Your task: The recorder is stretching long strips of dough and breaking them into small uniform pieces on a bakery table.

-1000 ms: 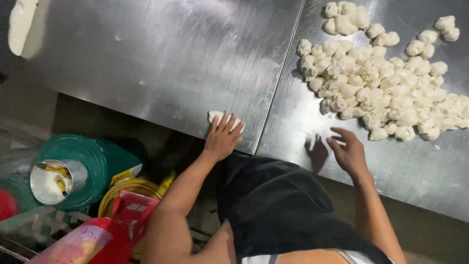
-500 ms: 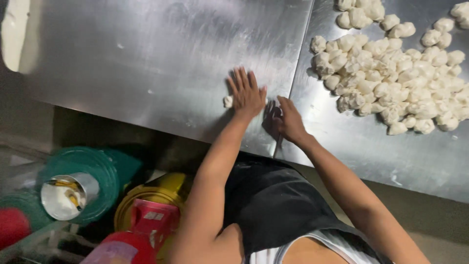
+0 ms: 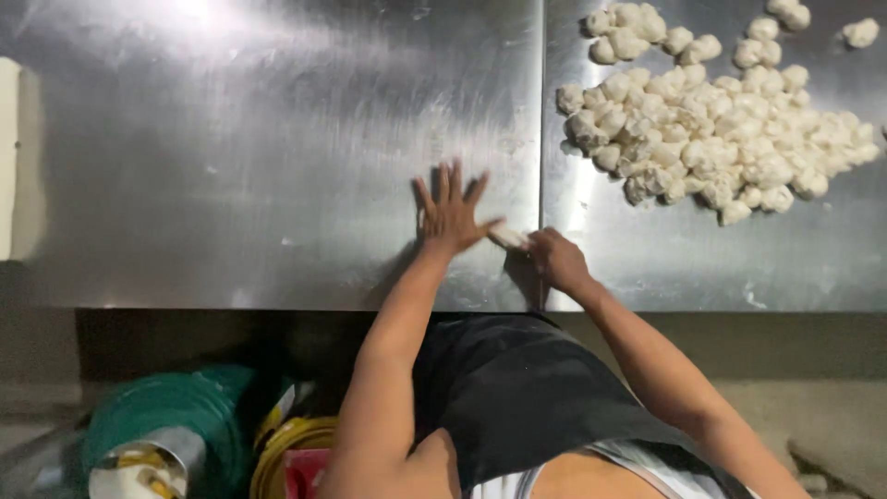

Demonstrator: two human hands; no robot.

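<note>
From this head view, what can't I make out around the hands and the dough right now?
- Dough piece: mostly covered by the left hand and right hand; its shape is unclear.
- Right hand fingers: curled under, grip not visible.
- Dough pile: cut off by the top edge.
- White object on the steel table: cut off by the left edge.
- Green container below: blurred and dim.

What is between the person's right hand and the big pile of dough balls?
In the head view, only bare steel table lies between the right hand and the pile of dough pieces. The small dough piece sits on the hand's other side.
</note>
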